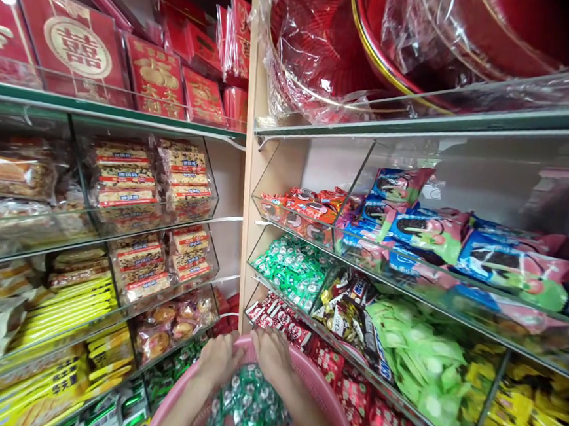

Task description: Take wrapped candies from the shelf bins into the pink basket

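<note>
A pink plastic basin [335, 384] is in front of me at the bottom of the view. Green-wrapped candies [250, 397] lie heaped inside it. My left hand [220, 359] is closed over the far rim, left of the middle. Close beside it, my right hand [269, 351] curls over the same rim. The fingertips of both hands are hidden beyond the edge. Just past the basin, a clear shelf bin holds more green-wrapped candies [292, 271], and red-and-white wrapped sweets [281, 319] fill the bin below.
Clear-fronted shelves meet at a wooden post [252, 171]. Packaged cakes [124, 174] and yellow snack packs [70, 308] stand at left. Blue-and-pink packets [411, 226], light green packets [415, 361] and yellow packets [535, 410] are at right. Red gift boxes [75, 52] and wrapped red basins [317, 45] sit above.
</note>
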The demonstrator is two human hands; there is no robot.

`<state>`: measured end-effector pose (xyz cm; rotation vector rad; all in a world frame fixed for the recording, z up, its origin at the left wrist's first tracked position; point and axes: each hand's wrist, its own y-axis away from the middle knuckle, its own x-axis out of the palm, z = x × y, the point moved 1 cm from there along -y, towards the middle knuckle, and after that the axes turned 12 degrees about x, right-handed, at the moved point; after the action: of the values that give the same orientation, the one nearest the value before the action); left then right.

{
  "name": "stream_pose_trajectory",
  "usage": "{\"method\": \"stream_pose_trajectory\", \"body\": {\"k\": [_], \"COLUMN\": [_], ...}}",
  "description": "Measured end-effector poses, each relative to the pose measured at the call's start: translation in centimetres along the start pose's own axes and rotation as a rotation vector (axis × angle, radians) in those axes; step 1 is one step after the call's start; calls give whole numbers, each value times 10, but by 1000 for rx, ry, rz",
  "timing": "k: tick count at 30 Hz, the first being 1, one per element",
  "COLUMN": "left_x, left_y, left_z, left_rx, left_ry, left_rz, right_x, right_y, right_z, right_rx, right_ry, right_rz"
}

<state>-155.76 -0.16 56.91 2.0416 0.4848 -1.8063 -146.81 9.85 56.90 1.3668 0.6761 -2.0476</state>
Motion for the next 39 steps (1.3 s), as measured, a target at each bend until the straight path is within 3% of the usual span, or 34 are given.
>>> {"method": "stream_pose_trajectory", "body": {"k": [3,7,11,14,18,26,39], "left_x": [-6,-9,-9,-12,-15,-11,-7], "left_y": [0,-4,-7,-6,-4,-5,-3], "left_z": [1,-2,-6,-7,-7,-7,-4], "left_rx": [-55,-60,-46,-64,-82,-72,-82], "left_ry": [-10,-6,-21,-12,27,-2,39], "left_rz": [-43,-31,-37,-33,-37,-54,-58], "right_x": [-33,-104,-166,-188,-185,-164,-166], "right_y": [10,12,-10,-28,-43,-55,-45], "right_z": [12,24,14,4,-1,-5,-1], "right_rx": [-127,-322,-233,-138,-142,-236,-209], "right_ry": [47,140,279,385,457,484,509], "right_rz": [-15,-20,-75,-10,81,110,102]}}
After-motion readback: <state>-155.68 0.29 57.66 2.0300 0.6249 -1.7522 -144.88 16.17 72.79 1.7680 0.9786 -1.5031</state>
